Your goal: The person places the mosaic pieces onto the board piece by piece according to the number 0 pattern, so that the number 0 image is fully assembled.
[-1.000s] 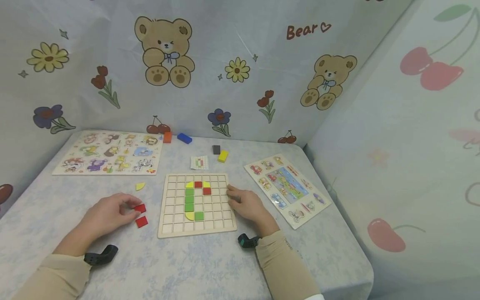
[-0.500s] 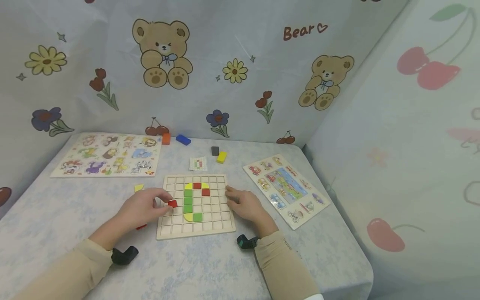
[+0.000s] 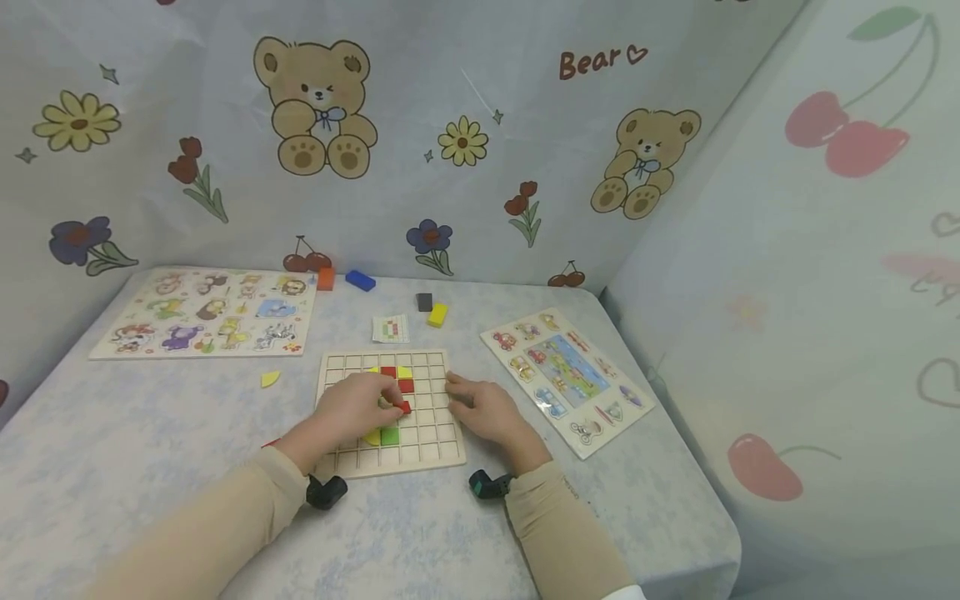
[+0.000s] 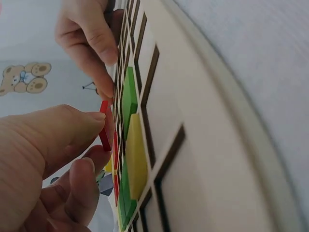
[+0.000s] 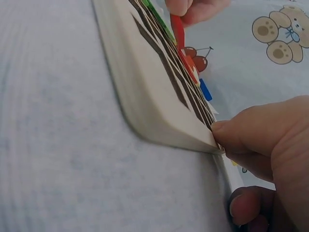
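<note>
The left hand (image 3: pixel 352 412) has come in from the table (image 3: pixel 150 467) and now hovers over the grid board (image 3: pixel 442 454), pinching a red tile (image 4: pixel 104 126) just above the coloured pieces. The right hand (image 3: pixel 483 412) grips the board's right edge, steadying it.

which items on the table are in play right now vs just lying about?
In play:
left hand pinching a red tile
grid board with red, green and yellow tiles set in it
right hand holding the board's edge

Lying about:
animal puzzle
vehicle puzzle
pattern card
yellow block, dark block, blue block, orange block
loose yellow piece
</note>
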Available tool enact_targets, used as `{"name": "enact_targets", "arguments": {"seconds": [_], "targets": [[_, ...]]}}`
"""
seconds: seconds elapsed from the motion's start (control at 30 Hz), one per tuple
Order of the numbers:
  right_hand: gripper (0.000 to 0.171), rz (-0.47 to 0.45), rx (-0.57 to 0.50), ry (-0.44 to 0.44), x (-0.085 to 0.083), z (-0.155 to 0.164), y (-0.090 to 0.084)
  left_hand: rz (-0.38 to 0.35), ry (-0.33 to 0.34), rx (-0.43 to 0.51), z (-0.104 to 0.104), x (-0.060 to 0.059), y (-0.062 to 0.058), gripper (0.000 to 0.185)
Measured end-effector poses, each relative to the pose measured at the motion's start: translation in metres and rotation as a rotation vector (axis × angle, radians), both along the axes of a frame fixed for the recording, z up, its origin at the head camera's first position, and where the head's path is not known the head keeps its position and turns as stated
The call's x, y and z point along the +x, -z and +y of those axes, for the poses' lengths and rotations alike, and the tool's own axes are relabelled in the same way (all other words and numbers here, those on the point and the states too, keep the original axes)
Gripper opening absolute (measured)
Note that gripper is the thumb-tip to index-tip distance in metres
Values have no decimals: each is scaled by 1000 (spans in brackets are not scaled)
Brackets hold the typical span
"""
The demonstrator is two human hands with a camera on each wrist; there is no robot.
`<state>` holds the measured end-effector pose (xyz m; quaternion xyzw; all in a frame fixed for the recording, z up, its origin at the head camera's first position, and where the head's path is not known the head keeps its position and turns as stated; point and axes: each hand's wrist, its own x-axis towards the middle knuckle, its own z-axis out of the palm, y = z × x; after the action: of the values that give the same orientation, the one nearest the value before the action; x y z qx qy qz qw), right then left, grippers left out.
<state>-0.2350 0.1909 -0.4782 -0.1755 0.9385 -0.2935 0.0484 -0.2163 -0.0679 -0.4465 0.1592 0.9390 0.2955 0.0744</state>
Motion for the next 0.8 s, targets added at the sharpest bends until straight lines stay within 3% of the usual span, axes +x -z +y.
{"name": "enact_targets", "arguments": {"seconds": [0.27, 0.6, 0.8], "targets": [[40, -5, 6, -10, 1, 0, -3, 26, 20, -74, 15, -8, 4, 6], [40, 4, 16, -13, 2, -2, -5, 73, -37, -94, 16, -10, 0, 7], [40, 11, 23, -18, 2, -1, -6, 43, -37, -50, 2, 1, -3, 12]]}}
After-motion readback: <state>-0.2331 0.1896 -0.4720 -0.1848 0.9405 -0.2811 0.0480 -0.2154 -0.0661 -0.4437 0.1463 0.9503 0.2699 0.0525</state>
